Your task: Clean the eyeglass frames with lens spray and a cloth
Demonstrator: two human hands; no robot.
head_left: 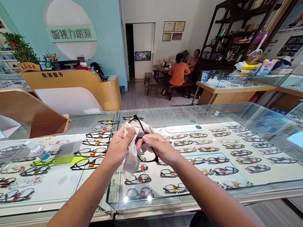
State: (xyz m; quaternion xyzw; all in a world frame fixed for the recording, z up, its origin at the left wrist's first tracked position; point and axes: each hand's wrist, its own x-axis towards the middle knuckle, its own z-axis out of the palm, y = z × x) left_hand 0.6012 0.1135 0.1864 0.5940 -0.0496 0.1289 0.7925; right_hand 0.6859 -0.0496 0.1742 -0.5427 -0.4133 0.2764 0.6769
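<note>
Above the glass display case, my left hand [122,144] is closed on a pale cloth [131,160], which hangs below the fingers and is bunched around part of a pair of glasses. The black-framed glasses [149,160] are tilted on end between my hands. My right hand [160,146] pinches their frame near the middle, with thumb and fingers together. One dark temple rises above the cloth, and a lower rim shows beneath my right fingers. Part of the frame is hidden by the cloth and fingers. A small white spray bottle [38,151] with a blue label stands on the glass top to the left.
Rows of spectacles [225,170] lie inside the glass case [219,193] under my hands. A wooden panel [21,107] stands at the left on the counter. Farther back are a yellow reception desk [111,92] and two seated people [179,71] at a table.
</note>
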